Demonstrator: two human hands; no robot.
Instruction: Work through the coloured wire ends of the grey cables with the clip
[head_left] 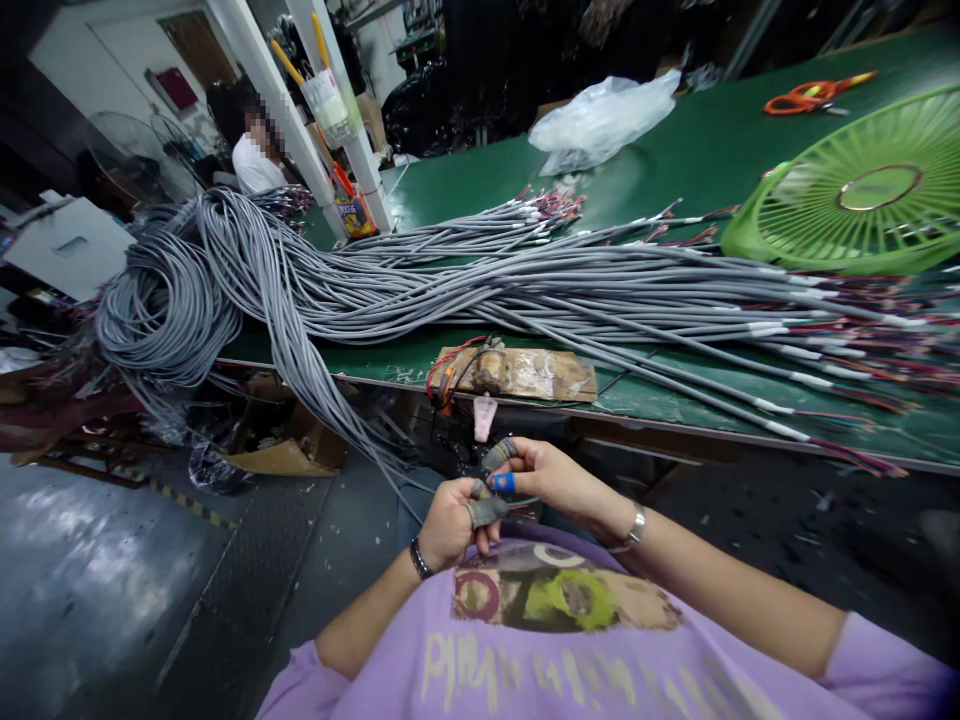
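Observation:
Just in front of my purple shirt, my left hand (448,522) is closed, with worn grey covers on its thumb and finger. A grey cable (411,484) hangs from the table edge and runs into this hand. Touching it from the right, my right hand (556,482) pinches with its fingertips; one finger wears a grey cover and another a blue wrap (502,483). What lies between the right fingertips is hidden. A thin cable end shows below the right fingers. Beyond the hands, a wooden block (551,374) with red and black wires sits on the table edge, a pink tag (484,417) hanging below.
Long bundles of grey cables (420,290) cover the green table (712,135), coloured wire ends pointing right. A green fan (862,190), orange scissors (806,98) and a plastic bag (600,120) lie behind. Another person (257,160) sits beyond a white post (281,95).

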